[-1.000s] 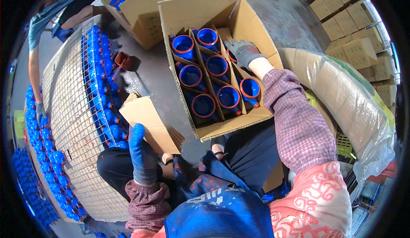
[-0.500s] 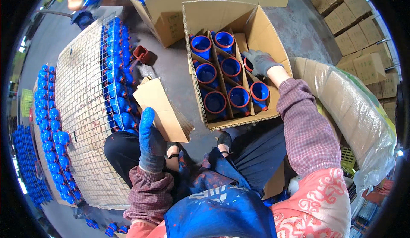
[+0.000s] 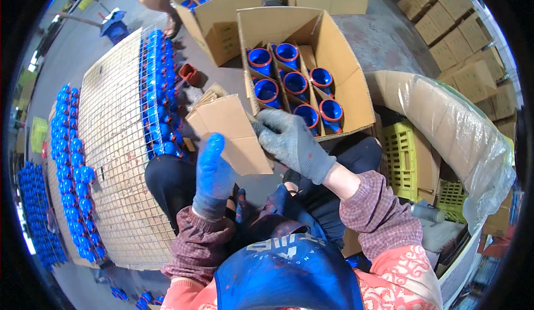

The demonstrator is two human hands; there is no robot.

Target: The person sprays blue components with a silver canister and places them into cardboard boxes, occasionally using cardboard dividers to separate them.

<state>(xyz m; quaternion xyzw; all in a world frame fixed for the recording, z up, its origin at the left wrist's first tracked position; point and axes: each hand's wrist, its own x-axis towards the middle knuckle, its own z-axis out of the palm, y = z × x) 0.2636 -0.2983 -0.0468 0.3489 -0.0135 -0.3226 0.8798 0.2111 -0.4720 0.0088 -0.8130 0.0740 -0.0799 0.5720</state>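
My left hand (image 3: 214, 171), in a blue-stained glove, is closed on a few flat brown cardboard pieces (image 3: 229, 129), its thumb across the front. My right hand (image 3: 295, 143), in a grey glove, has its fingertips at the right edge of the front piece and seems to pinch it. Just beyond stands an open cardboard box (image 3: 353, 96). Cardboard dividers split it into cells holding several glossy blue vessels (image 3: 267, 91) with red rims, mouths upward. My right hand hides the box's near left corner.
Left of me, a wire-mesh rack (image 3: 114, 143) carries rows of blue pieces (image 3: 158, 93). Another open box (image 3: 217, 18) stands beyond, near a person's leg (image 3: 156, 1). A small red container (image 3: 189, 75) sits on the floor. To the right are a yellow crate (image 3: 400, 154) and plastic-wrapped cardboard (image 3: 439, 115).
My right hand has left the inside of the box and come down-left to the cardboard pieces. These have shifted slightly right with my left hand. The person at the back has moved.
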